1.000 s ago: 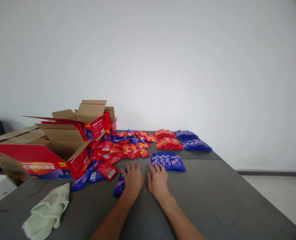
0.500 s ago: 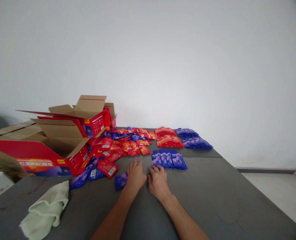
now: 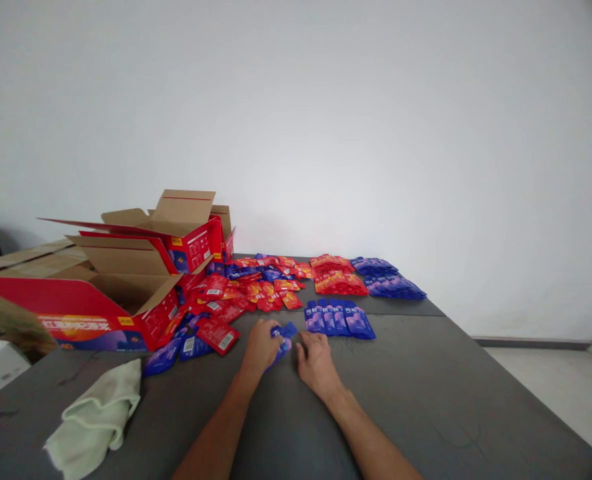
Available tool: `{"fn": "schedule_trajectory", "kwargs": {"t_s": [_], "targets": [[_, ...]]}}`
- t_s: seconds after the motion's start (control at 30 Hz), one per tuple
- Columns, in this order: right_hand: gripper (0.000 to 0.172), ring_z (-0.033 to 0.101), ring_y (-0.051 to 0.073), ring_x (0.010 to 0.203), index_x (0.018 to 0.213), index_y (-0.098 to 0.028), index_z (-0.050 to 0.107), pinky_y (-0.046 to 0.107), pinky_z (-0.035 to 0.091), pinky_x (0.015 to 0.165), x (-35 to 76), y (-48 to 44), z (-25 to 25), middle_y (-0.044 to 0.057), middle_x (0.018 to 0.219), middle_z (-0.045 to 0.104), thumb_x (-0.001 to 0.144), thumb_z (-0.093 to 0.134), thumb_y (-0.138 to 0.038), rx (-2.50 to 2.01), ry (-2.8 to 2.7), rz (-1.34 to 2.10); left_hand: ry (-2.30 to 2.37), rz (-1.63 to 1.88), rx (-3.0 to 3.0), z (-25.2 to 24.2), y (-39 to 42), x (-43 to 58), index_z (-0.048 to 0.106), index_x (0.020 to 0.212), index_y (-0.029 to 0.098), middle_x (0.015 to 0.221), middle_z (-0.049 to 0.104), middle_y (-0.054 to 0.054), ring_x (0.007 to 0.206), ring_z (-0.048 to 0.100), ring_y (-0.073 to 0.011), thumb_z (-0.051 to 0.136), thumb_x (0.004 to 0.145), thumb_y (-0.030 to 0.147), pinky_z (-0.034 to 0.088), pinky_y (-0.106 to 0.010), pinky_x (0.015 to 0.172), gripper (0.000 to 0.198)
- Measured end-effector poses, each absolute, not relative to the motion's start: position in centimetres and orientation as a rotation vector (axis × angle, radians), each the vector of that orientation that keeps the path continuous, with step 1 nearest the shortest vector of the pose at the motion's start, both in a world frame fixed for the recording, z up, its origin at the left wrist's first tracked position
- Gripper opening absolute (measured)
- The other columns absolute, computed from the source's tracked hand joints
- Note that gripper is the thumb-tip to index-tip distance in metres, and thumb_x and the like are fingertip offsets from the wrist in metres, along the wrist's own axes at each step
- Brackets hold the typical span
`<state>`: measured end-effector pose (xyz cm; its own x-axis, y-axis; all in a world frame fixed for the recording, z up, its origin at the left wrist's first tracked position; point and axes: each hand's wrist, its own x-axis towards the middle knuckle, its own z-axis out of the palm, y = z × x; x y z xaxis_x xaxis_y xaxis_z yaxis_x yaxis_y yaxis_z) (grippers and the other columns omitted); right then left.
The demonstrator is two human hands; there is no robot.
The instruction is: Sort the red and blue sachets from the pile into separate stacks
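A blue sachet point(image 3: 285, 344) with purple print is gripped by my left hand point(image 3: 261, 348), its free end jutting to the right over the table. My right hand point(image 3: 318, 365) rests just right of that sachet, fingers loosely bent with the thumb apart, holding nothing visible. Directly beyond my right hand lies a row of overlapping blue sachets point(image 3: 340, 319), printed side up. To the left of my left hand, a red sachet point(image 3: 218, 335) with a barcode lies on a blue sachet point(image 3: 195, 348) at the edge of a mixed loose pile.
Open red cartons point(image 3: 149, 313) stand at the left. A pale green cloth point(image 3: 99, 417) lies at front left on the dark table point(image 3: 416, 400). Stacks of red sachets point(image 3: 340, 283) and blue sachets point(image 3: 395, 285) sit toward the back, near the white wall point(image 3: 376, 133).
My left hand has taken hold of the blue sachet that lay beside it and brought it right, turning it toward my right hand. My right hand has barely moved.
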<state>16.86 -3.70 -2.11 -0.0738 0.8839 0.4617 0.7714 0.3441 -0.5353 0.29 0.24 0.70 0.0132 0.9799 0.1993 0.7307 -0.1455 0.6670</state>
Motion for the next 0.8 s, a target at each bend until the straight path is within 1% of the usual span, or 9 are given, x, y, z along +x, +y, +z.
{"fn": "schedule_trajectory", "kwargs": {"t_s": [0.07, 0.13, 0.2, 0.27, 0.33, 0.4, 0.53, 0.67, 0.8], "targets": [[0.032, 0.058, 0.023, 0.102, 0.115, -0.015, 0.065, 0.033, 0.043, 0.092, 16.7, -3.6, -1.7, 0.011, 0.108, 0.069, 0.091, 0.047, -0.028, -1.408, -1.783, 0.312, 1.629, 1.096, 1.741, 0.7, 0.5, 0.4, 0.068, 0.094, 0.017, 0.093, 0.069, -0.006, 0.088, 0.062, -0.0183, 0.062, 0.074, 0.019, 0.046, -0.027, 0.081, 0.021], [0.031, 0.061, 0.02, 0.085, 0.108, -0.016, 0.066, 0.029, 0.046, 0.079, 16.5, -3.6, -1.5, 0.007, 0.094, 0.07, 0.093, 0.046, -0.035, -1.366, -1.704, 0.506, 1.496, 1.268, 1.538, 0.7, 0.6, 0.6, 0.067, 0.092, 0.016, 0.085, 0.069, -0.004, 0.079, 0.062, -0.0171, 0.063, 0.075, 0.026, 0.047, -0.026, 0.072, 0.019], [0.03, 0.057, 0.015, 0.066, 0.09, -0.018, 0.066, 0.025, 0.043, 0.063, 16.3, -3.6, -1.4, 0.001, 0.074, 0.065, 0.092, 0.047, -0.041, -1.318, -1.666, 0.688, 1.395, 1.408, 1.354, 0.6, 0.6, 0.9, 0.065, 0.089, 0.015, 0.08, 0.068, -0.003, 0.073, 0.062, -0.016, 0.066, 0.074, 0.031, 0.046, -0.025, 0.065, 0.022], [0.033, 0.048, 0.012, 0.057, 0.071, -0.018, 0.06, 0.023, 0.036, 0.055, 16.2, -3.5, -1.4, -0.003, 0.061, 0.055, 0.088, 0.052, -0.045, -1.281, -1.652, 0.798, 1.326, 1.49, 1.202, 0.6, 0.5, 1.2, 0.065, 0.087, 0.014, 0.077, 0.067, -0.002, 0.069, 0.061, -0.015, 0.07, 0.07, 0.035, 0.046, -0.024, 0.061, 0.027], [0.035, 0.043, 0.011, 0.054, 0.062, -0.019, 0.053, 0.022, 0.032, 0.053, 16.3, -3.3, -1.5, -0.005, 0.056, 0.048, 0.084, 0.056, -0.046, -1.269, -1.602, 0.855, 1.256, 1.475, 1.092, 0.7, 0.3, 1.4, 0.064, 0.086, 0.014, 0.077, 0.067, -0.002, 0.066, 0.061, -0.014, 0.074, 0.066, 0.039, 0.046, -0.023, 0.059, 0.033], [0.035, 0.041, 0.011, 0.055, 0.061, -0.019, 0.05, 0.022, 0.031, 0.053, 16.6, -3.1, -1.4, -0.005, 0.056, 0.047, 0.081, 0.058, -0.047, -1.272, -1.5, 0.869, 1.16, 1.341, 1.059, 0.8, -0.2, 1.6, 0.063, 0.087, 0.014, 0.079, 0.069, -0.003, 0.064, 0.062, -0.0136, 0.075, 0.064, 0.04, 0.047, -0.024, 0.058, 0.036], [0.037, 0.039, 0.011, 0.057, 0.063, -0.019, 0.049, 0.023, 0.031, 0.055, 17.4, -2.6, -1.1, -0.005, 0.059, 0.046, 0.079, 0.058, -0.052, -1.281, -1.336, 0.829, 0.982, 0.97, 1.141, 0.6, -1.0, 2.3, 0.063, 0.086, 0.013, 0.076, 0.069, -0.004, 0.062, 0.063, -0.0147, 0.077, 0.057, 0.026, 0.05, -0.027, 0.06, 0.034], [0.037, 0.037, 0.011, 0.055, 0.067, -0.019, 0.05, 0.023, 0.028, 0.053, 17.7, -2.6, -0.8, -0.006, 0.058, 0.044, 0.08, 0.059, -0.053, -1.262, -1.321, 0.897, 0.98, 1.028, 1.224, 0.3, -1.2, 3.1, 0.061, 0.072, 0.014, 0.058, 0.062, 0.001, 0.049, 0.055, -0.0112, 0.067, 0.055, 0.016, 0.044, -0.024, 0.051, 0.017], [0.03, 0.039, 0.011, 0.056, 0.074, -0.019, 0.052, 0.023, 0.028, 0.053, 17.4, -2.9, -0.7, -0.006, 0.059, 0.046, 0.079, 0.061, -0.047, -1.194, -1.343, 0.987, 0.994, 1.064, 1.246, 0.4, -1.1, 3.1, 0.06, 0.067, 0.015, 0.051, 0.058, 0.002, 0.045, 0.05, -0.0103, 0.061, 0.056, 0.013, 0.04, -0.023, 0.047, 0.011]]}}
